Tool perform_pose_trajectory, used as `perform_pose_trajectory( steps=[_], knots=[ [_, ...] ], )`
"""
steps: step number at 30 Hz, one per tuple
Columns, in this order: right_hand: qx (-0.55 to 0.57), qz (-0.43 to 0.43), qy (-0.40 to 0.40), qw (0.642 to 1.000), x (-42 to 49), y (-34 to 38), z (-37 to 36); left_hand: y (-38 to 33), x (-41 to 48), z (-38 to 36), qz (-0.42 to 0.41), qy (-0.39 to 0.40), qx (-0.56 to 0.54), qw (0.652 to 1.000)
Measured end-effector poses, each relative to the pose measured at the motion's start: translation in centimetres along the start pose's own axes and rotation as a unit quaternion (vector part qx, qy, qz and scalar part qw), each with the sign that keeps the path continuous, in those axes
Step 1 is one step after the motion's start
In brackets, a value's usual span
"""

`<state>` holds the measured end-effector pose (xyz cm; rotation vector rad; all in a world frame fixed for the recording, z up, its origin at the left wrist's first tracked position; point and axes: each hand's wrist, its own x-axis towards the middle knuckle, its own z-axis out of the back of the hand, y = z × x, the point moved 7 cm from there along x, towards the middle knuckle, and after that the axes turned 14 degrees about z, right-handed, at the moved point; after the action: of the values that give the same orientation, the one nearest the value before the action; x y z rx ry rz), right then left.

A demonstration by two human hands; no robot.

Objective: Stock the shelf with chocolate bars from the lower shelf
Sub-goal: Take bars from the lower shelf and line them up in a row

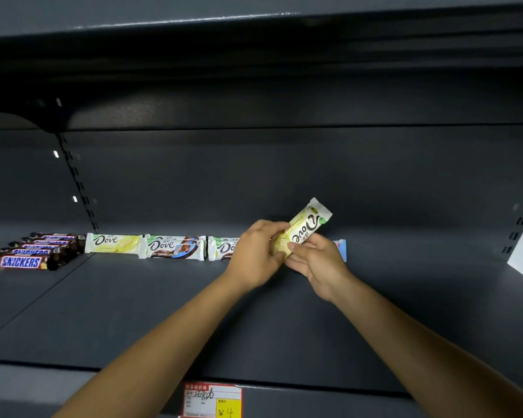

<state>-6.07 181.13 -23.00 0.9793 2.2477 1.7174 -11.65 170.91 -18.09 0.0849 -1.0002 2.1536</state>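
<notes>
Pinching the Dove bar (307, 229) by its lower end with left hand (255, 251) and right hand (319, 262); it's looking light, slick-wrapped, snappable, so I'm holding gently.

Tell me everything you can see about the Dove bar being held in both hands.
The held Dove bar has a glossy pale yellow and white wrapper with dark Dove lettering, a green patch and a crimped upper end. It is lifted above the shelf, tilted up toward the right. The left hand grips its lower end; the right hand pinches it from below.
</notes>
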Motion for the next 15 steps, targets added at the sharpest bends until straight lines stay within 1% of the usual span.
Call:
perform_pose_trajectory(
  steps=[3, 7, 15],
  knots=[
    [0.041, -0.02, -0.016, 0.999, -0.2, -0.8, -0.9, 0.7, -0.6, 0.5, -0.014, -0.017, 0.044, 0.999],
    [0.06, -0.016, -0.01, 0.998, -0.4, -1.2, -2.8, 1.8, -0.8, 1.8, -0.012, -0.058, 0.074, 0.995],
    [0.027, -0.025, 0.008, 0.999, -0.4, -2.7, -7.7, 6.0, -1.2, 5.6, 0.008, -0.074, 0.103, 0.992]
  ],
)
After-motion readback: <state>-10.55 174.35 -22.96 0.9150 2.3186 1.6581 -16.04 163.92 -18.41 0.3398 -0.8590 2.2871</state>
